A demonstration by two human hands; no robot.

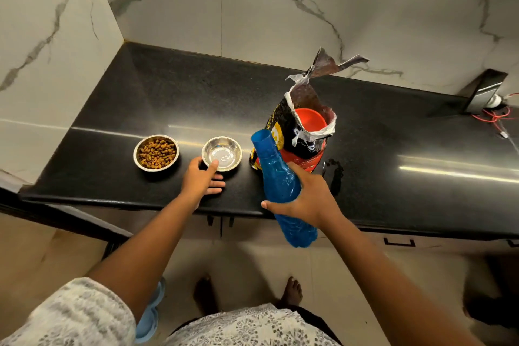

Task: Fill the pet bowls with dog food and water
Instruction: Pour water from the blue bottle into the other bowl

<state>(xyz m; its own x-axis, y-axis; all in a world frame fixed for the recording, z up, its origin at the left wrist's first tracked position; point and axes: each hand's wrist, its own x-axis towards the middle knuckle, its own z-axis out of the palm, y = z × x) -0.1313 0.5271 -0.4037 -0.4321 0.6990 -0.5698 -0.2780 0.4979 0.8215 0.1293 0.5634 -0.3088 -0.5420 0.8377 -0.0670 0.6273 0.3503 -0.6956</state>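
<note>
**Blue bottle tipped toward the second steel bowl**

On the black speckled stone countertop stand two round stainless-steel bowls side by side. The left steel bowl is filled with brown dry kibble. The right steel bowl shows only its shiny bottom; whether it holds any water cannot be told.

The person's left hand rests at the near rim of the right bowl, thumb laid on the rim and the other fingers lying straight on the counter beside it.

The right hand grips a translucent blue plastic bottle round its middle, fingers and thumb curled about it. The bottle is uncapped and tilted, its open mouth pointing up and left, near the right bowl but not over it.

Just behind the bottle stands an opened black, yellow and red dog-food bag with a torn top; an orange plastic scoop sits inside it. A small wet patch lies on the counter right of the bag.
</note>
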